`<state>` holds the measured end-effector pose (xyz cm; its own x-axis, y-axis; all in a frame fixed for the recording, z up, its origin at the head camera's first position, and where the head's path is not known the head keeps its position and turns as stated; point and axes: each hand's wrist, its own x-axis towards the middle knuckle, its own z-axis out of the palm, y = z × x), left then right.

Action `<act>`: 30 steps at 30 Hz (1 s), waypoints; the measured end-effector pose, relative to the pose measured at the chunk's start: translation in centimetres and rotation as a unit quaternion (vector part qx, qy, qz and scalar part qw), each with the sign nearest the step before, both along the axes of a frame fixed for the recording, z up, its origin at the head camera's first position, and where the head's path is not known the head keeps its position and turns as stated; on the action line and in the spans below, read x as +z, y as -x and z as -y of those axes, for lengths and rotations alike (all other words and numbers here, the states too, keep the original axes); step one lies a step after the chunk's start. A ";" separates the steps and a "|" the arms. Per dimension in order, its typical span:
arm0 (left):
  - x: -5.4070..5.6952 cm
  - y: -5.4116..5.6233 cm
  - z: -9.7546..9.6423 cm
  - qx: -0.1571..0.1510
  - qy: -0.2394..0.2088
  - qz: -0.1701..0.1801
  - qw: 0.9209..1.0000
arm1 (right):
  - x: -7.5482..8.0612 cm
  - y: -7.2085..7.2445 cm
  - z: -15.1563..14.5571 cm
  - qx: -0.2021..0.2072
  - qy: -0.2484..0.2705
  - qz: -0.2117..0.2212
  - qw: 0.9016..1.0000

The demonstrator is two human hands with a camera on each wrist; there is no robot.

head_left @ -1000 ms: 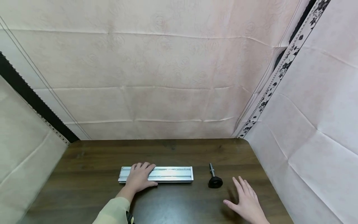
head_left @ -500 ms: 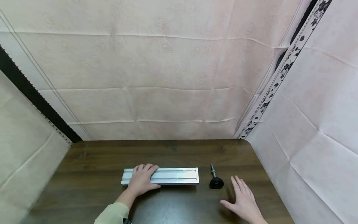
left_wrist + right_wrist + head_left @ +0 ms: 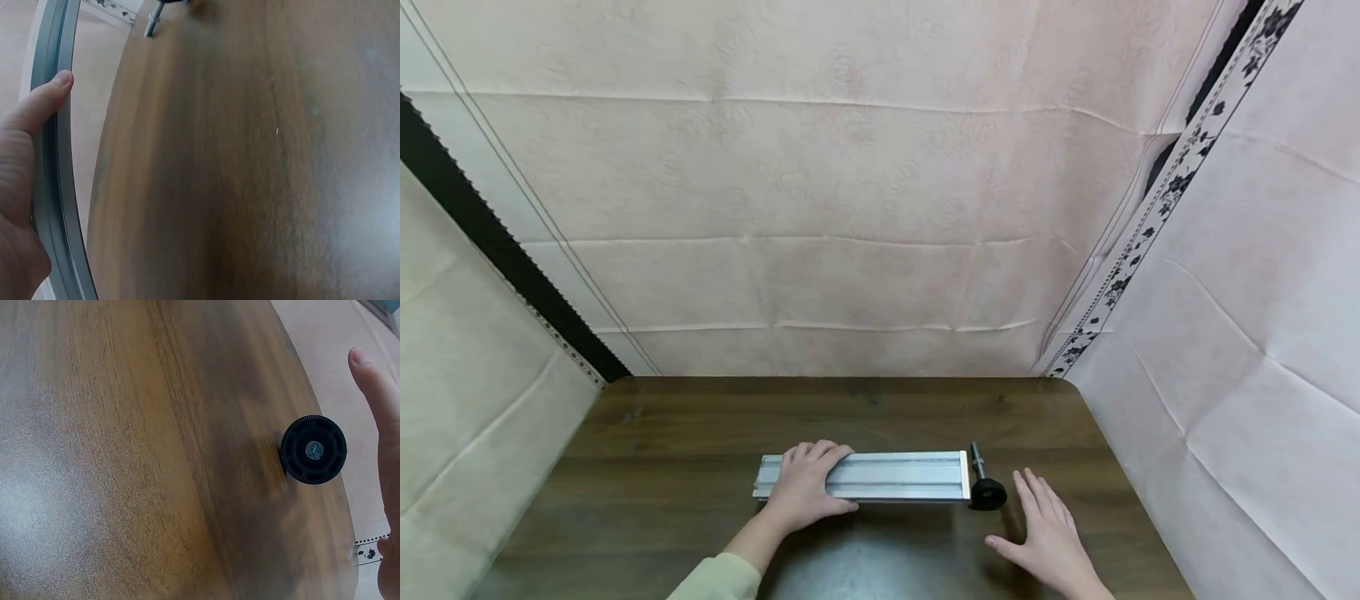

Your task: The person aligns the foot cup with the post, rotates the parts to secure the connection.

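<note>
A silver aluminium profile [image 3: 898, 477] with lengthwise grooves lies crosswise in the head view. My left hand [image 3: 808, 492] grips it left of its middle, thumb along the near edge and fingers over the far side. The left wrist view shows that thumb on the grooved bar [image 3: 59, 162]. Right at the profile's right end lies a levelling foot [image 3: 988, 494], with a round black base and a threaded metal stud pointing away. Its ribbed base [image 3: 314, 450] faces the right wrist camera. My right hand [image 3: 1048, 537] is just right of the foot, fingers extended, holding nothing.
Everything is over a brown wood-grain table [image 3: 700, 425]. Pale patterned cloth [image 3: 850, 192] hangs behind its far edge and along both sides. A floral-printed border [image 3: 1120, 283] runs down the right corner, and a black strip [image 3: 512, 250] down the left.
My left hand has carried the aluminium profile to the right, so its end now reaches the levelling foot. The right hand has drifted slightly left, closer to the foot, with fingers still extended.
</note>
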<state>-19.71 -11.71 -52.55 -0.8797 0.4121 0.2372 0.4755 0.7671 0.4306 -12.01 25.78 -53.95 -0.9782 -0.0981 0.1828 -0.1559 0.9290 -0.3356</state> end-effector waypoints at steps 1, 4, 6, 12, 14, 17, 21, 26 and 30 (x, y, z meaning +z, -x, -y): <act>0.0 -0.1 -0.2 0.000 -0.005 0.004 1.000 | 0.0 0.0 0.0 0.002 0.000 -0.004 1.000; 0.1 -0.6 -0.6 -0.002 -0.023 0.018 1.000 | 0.0 -0.1 0.2 0.008 0.002 -0.013 1.000; 0.0 -0.8 -0.8 -0.004 -0.038 0.030 0.999 | 0.0 -0.1 0.3 0.012 0.005 -0.018 1.000; -0.4 -1.4 -1.1 -0.009 -0.067 0.046 0.997 | 0.5 -0.2 1.0 0.018 0.013 -0.036 0.999; -0.4 -1.5 -1.1 -0.013 -0.065 0.039 0.997 | 0.7 -0.2 1.1 0.019 0.014 -0.041 0.999; -0.2 -1.8 -1.2 -0.018 -0.064 0.035 0.997 | 1.0 -0.2 1.4 0.025 0.016 -0.045 0.999; -0.1 -2.1 -1.5 -0.023 -0.080 0.049 0.995 | 1.3 -0.2 1.9 0.037 0.028 -0.046 0.998; -0.2 -2.5 -2.1 -0.026 -0.102 0.043 0.994 | 2.1 -0.2 2.7 0.059 0.060 -0.050 0.995; -0.4 -3.1 -2.6 -0.030 -0.112 0.046 0.992 | 3.0 -0.1 3.5 0.090 0.097 -0.066 0.989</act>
